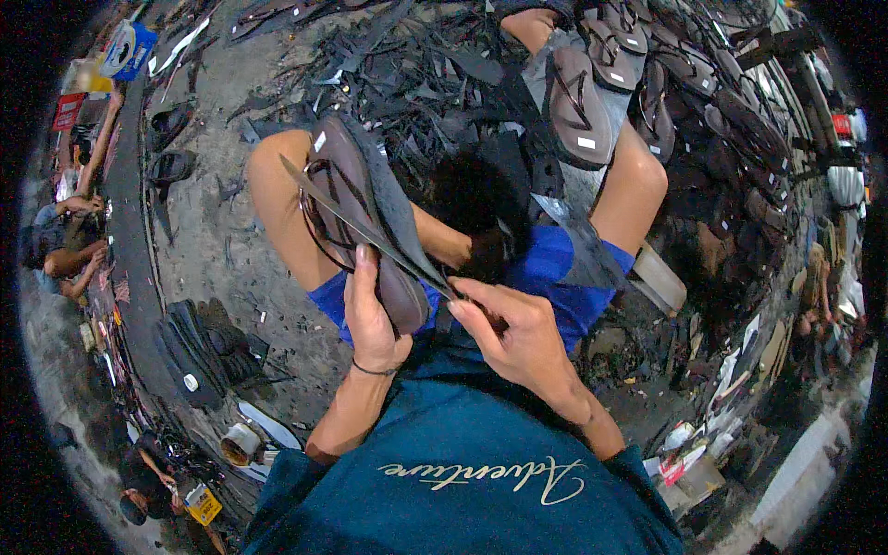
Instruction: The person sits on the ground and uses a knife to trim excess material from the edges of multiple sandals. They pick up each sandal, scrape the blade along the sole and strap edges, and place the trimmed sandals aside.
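While the left hand [372,319] grips the brown sandal [365,217] upright to steady it, the right hand [513,333] closes its fingers [476,310] round large shears [365,227] lying flat against its sole.

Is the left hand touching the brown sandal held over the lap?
Touching. The head view shows the left hand gripping the brown sandal from below, thumb pressed on its sole edge.
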{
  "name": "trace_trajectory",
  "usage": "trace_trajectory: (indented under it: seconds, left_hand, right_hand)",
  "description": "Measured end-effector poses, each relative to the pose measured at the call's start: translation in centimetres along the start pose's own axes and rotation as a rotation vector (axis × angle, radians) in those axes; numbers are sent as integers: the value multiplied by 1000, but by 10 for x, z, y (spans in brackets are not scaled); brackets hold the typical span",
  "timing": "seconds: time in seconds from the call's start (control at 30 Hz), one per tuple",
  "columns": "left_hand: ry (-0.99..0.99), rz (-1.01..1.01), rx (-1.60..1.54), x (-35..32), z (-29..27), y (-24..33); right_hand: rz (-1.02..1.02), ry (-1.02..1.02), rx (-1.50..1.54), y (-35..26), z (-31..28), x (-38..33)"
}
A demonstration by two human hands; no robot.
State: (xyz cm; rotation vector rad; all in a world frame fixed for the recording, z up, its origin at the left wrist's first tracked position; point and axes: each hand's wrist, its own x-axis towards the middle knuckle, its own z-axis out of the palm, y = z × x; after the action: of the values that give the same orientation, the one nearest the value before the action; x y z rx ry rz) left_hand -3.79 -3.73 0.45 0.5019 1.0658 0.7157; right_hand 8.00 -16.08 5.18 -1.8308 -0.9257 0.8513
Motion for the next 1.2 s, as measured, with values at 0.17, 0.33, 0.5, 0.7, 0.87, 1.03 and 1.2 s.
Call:
trace_trajectory:
  seconds: [0.17,0.33,0.5,0.7,0.87,1.03,1.2]
  left_hand:
    - [9,-61,19,-8,-1,16]
    - [-53,-104,-56,-20,12,28]
    - [-62,-109,-154,-22,28,36]
    - [-117,-117,221,-48,-10,5]
    - [-446,160,857,-41,-67,-4]
    - [-676,-10,212,35,-13,101]
    - [-305,235,566,33,4,123]
  right_hand:
    - [105,-56,75,6,-15,-22]
    - [-27,-26,37,22,20,16]
    - [-279,193,-89,58,60,62]
    - [-334,241,184,53,49,158]
    - [294,-80,426,13,9,105]
    - [-20,56,286,-5,4,77]
    - [-312,418,96,-10,-3,47]
